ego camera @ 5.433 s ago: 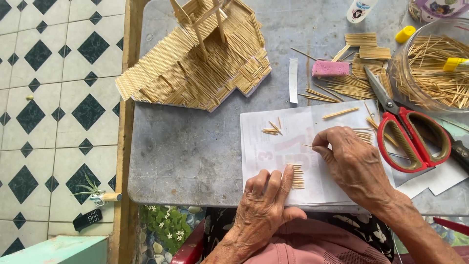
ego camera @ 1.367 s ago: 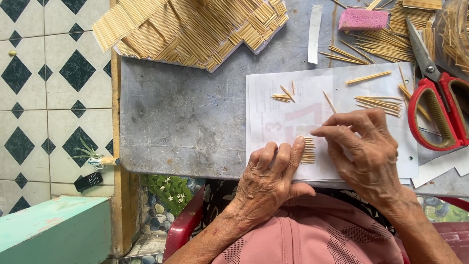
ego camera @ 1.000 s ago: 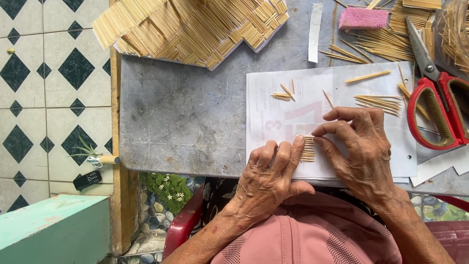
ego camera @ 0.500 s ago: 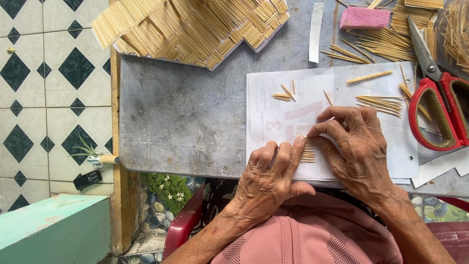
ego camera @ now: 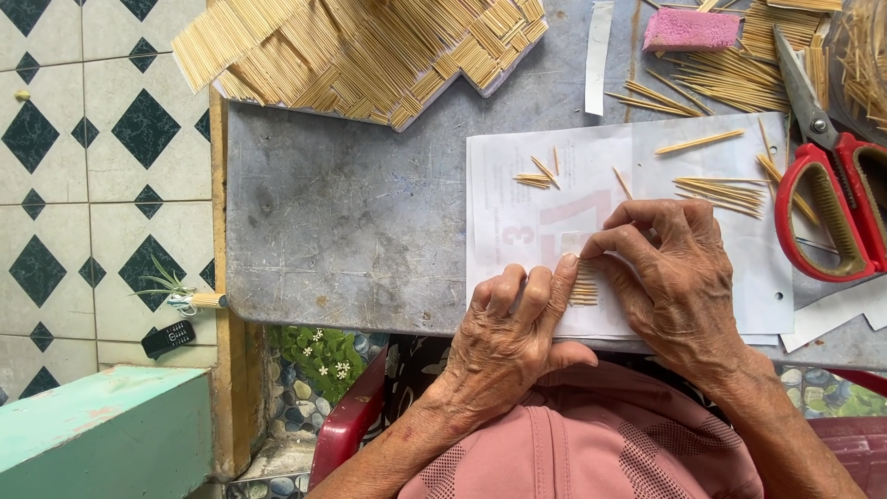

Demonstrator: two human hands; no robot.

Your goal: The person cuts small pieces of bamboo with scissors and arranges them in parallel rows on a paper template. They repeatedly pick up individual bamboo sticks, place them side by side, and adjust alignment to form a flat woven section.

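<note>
My left hand (ego camera: 513,337) rests on a white paper sheet (ego camera: 517,231) at the table's near edge, its fingers pressing the left side of a small row of short wooden sticks (ego camera: 584,292). My right hand (ego camera: 670,273) lies just to the right, fingertips pinched over the top of that same row. Most of the row is hidden under both hands. Loose sticks (ego camera: 538,176) lie higher on the sheet.
A model house of wooden sticks (ego camera: 370,46) stands at the back of the grey table (ego camera: 342,222). Red-handled scissors (ego camera: 832,185), a pink sponge (ego camera: 691,28) and piles of sticks (ego camera: 721,192) lie right. Tiled floor (ego camera: 92,176) is left.
The view has closed in on the hands. My right hand has slid left and down onto the stick row, meeting my left fingers; my left hand has stayed on the row.
</note>
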